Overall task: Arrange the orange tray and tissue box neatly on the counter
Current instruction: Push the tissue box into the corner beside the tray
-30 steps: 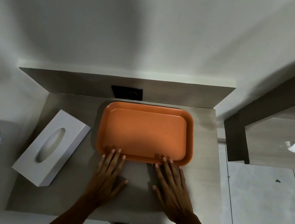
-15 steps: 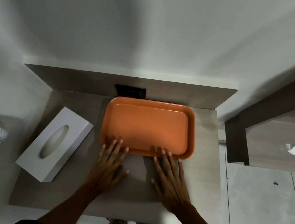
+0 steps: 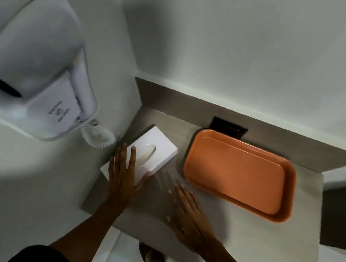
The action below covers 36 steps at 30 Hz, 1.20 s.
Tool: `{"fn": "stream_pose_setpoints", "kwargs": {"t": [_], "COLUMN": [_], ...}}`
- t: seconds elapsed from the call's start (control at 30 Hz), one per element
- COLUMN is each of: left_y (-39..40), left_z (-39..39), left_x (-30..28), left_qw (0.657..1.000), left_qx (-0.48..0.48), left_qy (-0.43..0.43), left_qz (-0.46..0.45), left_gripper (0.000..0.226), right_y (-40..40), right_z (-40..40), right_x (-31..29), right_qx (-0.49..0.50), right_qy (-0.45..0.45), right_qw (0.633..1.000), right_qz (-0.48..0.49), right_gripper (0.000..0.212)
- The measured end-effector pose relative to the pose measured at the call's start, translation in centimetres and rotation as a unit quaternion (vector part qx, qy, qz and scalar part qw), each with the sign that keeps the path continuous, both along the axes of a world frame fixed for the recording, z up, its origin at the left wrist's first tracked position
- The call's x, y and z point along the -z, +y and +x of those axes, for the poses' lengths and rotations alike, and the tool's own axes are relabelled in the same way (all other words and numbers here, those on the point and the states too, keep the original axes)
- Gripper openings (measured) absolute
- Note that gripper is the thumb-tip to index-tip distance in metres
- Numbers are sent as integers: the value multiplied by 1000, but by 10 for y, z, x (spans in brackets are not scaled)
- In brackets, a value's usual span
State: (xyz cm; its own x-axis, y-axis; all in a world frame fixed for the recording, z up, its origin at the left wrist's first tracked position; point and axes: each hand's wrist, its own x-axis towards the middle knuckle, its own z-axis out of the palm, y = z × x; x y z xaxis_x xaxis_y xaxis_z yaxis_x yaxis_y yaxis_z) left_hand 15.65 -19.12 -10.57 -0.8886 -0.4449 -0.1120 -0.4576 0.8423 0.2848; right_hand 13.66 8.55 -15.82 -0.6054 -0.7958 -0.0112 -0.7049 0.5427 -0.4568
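A: Counter sits in a white corner w/ a dryer on the left wall. Where's stuff?

B: Tray lies at the back right, by the backsplash. Box is skewed at the left edge, near corner hanging off a bit.

A: Hands?

B: Left hand lies flat on the box, fingers spread, thumb on its right side. Right hand is open over bare counter, fingers apart, blurred, holding nothing.

A: Handling?

B: Box is prob. light cardboard, slides easy and dents if squeezed; take it by the long sides. Tray looks stiff, slick plastic.

A: Room?

B: Clear strip between box & tray, plus open front. Watch the left edge.
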Motion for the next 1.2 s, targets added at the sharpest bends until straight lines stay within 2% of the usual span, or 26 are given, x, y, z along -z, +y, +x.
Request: {"fn": "stream_pose_setpoints", "kwargs": {"t": [0.23, 0.37, 0.53, 0.67, 0.93, 1.2], "left_y": [-37, -42, -44, -44, -29, -9], "left_z": [13, 6, -4, -9, -66, -101], "left_x": [6, 13, 23, 24, 5, 14], "left_qw": [998, 996, 995, 995, 984, 971], "left_qx": [31, 18, -14, -40, -163, -231], "left_qy": [-40, -84, -93, -87, -29, 13], "left_qz": [29, 17, 16, 16, 67, 57], "left_gripper": [127, 138, 148, 147, 139, 132], "right_y": [-47, -67, -70, -71, -70, -70], "right_z": [13, 4, 1, 3, 3, 4], "right_x": [16, 31, 55, 58, 61, 69], "right_qx": [15, 41, 38, 41, 41, 52], "right_qy": [-54, -44, -3, 10, 13, 13], "right_qw": [996, 996, 997, 996, 998, 998], "right_qz": [64, 61, 65, 73, 52, 23], "right_gripper": [81, 85, 86, 86, 82, 82]}}
